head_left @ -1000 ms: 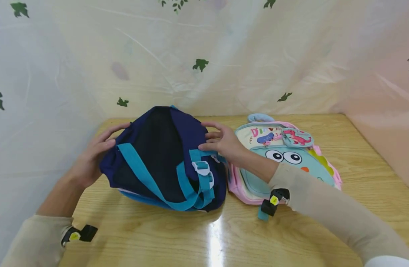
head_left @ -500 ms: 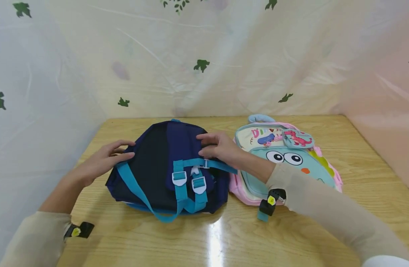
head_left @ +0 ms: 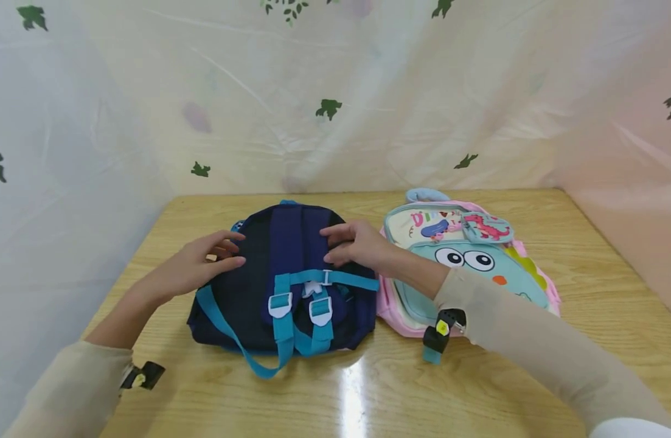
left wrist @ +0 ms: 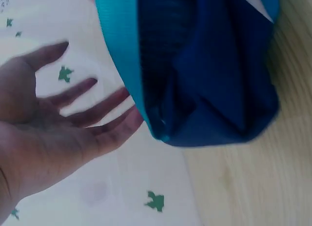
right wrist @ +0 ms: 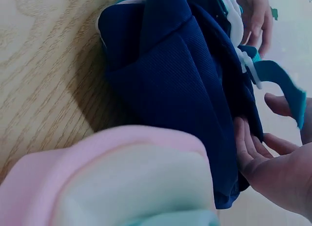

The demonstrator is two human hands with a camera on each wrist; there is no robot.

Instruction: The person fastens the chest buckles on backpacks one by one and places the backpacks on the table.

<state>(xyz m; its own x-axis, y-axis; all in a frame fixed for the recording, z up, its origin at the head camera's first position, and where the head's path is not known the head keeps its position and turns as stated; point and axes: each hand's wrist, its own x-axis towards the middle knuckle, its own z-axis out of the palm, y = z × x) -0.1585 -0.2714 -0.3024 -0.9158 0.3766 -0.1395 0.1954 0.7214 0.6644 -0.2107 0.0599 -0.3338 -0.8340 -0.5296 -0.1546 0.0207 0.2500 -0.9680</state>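
A navy backpack [head_left: 246, 310] lies on the wooden table, its black back panel and turquoise straps [head_left: 283, 328] with white buckles facing up. My left hand [head_left: 195, 263] is at its upper left edge, fingers spread and loosely bent in the left wrist view, gripping nothing. Over the right shoulder strap is my right hand [head_left: 362, 248], thumb apart from the fingers. In the right wrist view the right hand's fingers [right wrist: 251, 145] rest against the backpack's side by the padded strap. The backpack's front is hidden underneath.
A pink and light-blue dinosaur backpack [head_left: 472, 283] lies face up, close against the navy one on the right. The wooden table [head_left: 231, 401] ends at a pale curtain [head_left: 247, 121] with green leaf prints behind and at the sides.
The navy backpack, tilted up earlier, has come down flat with its straps up. My left hand has moved right and down with its edge; my right hand has lowered slightly.
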